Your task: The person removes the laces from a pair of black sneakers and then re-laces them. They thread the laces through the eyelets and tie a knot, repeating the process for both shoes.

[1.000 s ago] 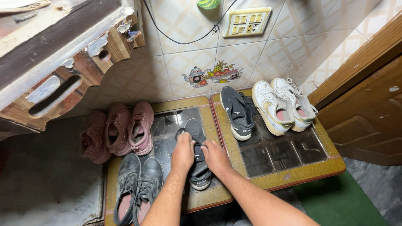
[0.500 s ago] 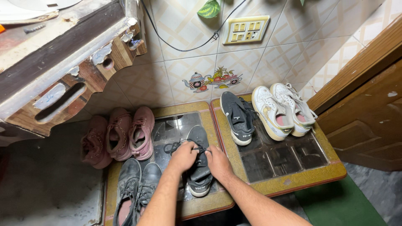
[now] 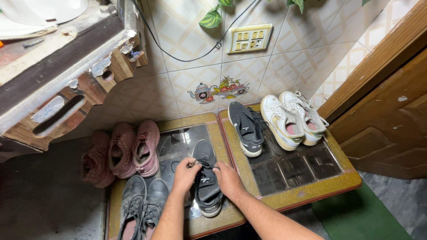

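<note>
Both hands, left hand [image 3: 186,174] and right hand [image 3: 227,178], pinch the laces [image 3: 201,163] of the dark sneaker [image 3: 206,178] with closed fingers; its mate [image 3: 245,129] lies apart, no knot visible yet.

Two bare arms come up from the bottom. No sleeves cover them. The left hand [image 3: 186,174] and the right hand [image 3: 227,178] wear no gloves, rings or watch.

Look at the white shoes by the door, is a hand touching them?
No, both hands, left hand and right hand, are on the dark sneaker, while the white shoes sit apart on the other low table.
</note>
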